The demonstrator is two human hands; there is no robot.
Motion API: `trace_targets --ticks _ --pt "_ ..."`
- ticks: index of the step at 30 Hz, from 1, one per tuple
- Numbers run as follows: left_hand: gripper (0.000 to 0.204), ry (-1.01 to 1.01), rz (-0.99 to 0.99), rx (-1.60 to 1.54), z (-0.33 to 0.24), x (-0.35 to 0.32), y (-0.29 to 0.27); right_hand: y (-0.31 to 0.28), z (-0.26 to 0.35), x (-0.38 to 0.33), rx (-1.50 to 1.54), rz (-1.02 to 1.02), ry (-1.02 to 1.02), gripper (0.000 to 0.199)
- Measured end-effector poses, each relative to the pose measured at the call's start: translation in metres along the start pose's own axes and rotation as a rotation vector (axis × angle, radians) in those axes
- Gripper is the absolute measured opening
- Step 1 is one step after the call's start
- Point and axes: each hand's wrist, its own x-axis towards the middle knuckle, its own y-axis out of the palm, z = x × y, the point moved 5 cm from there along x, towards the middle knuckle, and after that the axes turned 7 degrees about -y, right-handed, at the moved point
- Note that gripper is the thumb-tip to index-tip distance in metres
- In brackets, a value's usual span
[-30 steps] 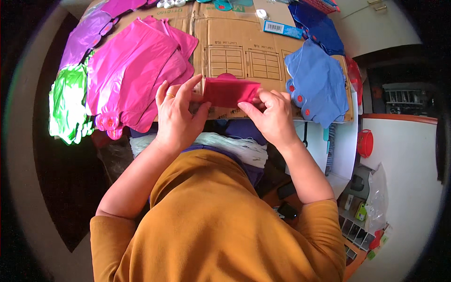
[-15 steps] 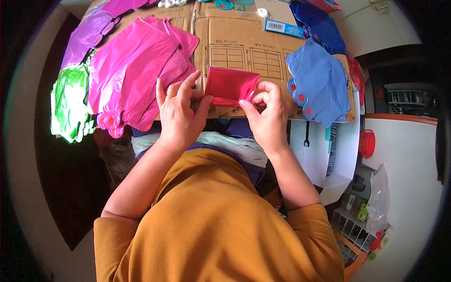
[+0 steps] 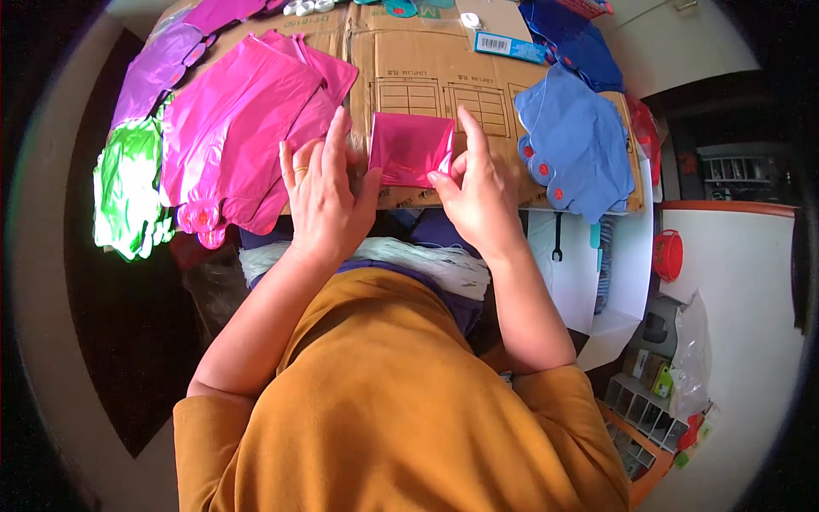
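Note:
A small square piece of shiny pink film (image 3: 412, 147), folded or pouch-like, is held up over the front part of the cardboard. My right hand (image 3: 479, 188) pinches its lower right corner between the thumb and curled fingers, while the forefinger points up. At its left side my left hand (image 3: 328, 192) has its fingers stretched upward and apart. The left thumb meets the film's lower left edge; whether it grips there is hard to see. A ring is on one left finger.
Spread on the cardboard (image 3: 401, 51) lie large pink film sheets (image 3: 243, 119), green film (image 3: 126, 188), purple film (image 3: 158, 77) and blue pieces with red dots (image 3: 572, 141). A blue packet (image 3: 510, 47) lies at the back. White strands (image 3: 426, 260) lie across my lap.
The pink film has tipped flatter and shifted slightly left. My right forefinger has lifted off and points up. My left fingers have straightened away from the film.

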Motion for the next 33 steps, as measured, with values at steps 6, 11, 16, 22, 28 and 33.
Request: trace_targets --ticks 6,11,16,22,28,33 --pt "0.067 0.471 0.135 0.048 -0.041 -0.003 0.007 -0.003 0.002 0.017 -0.062 0.31 0.041 0.083" --pt "0.083 0.481 0.295 0.173 -0.029 -0.007 0.034 -0.001 -0.004 0.018 -0.13 0.389 0.082 0.081" --pt "0.082 0.487 0.358 0.163 -0.031 -0.004 0.031 -0.021 0.007 0.016 -0.351 0.396 -0.008 0.085" --pt "0.086 0.481 0.373 0.16 -0.031 -0.002 0.033 0.006 -0.022 -0.006 -0.278 0.317 -0.451 0.068" --pt "0.092 0.406 0.324 0.192 -0.028 -0.005 0.03 0.005 -0.023 -0.004 -0.364 0.353 -0.449 0.07" --pt "0.089 0.397 0.297 0.253 -0.025 -0.007 0.028 -0.007 -0.013 0.005 -0.322 0.382 -0.46 0.067"
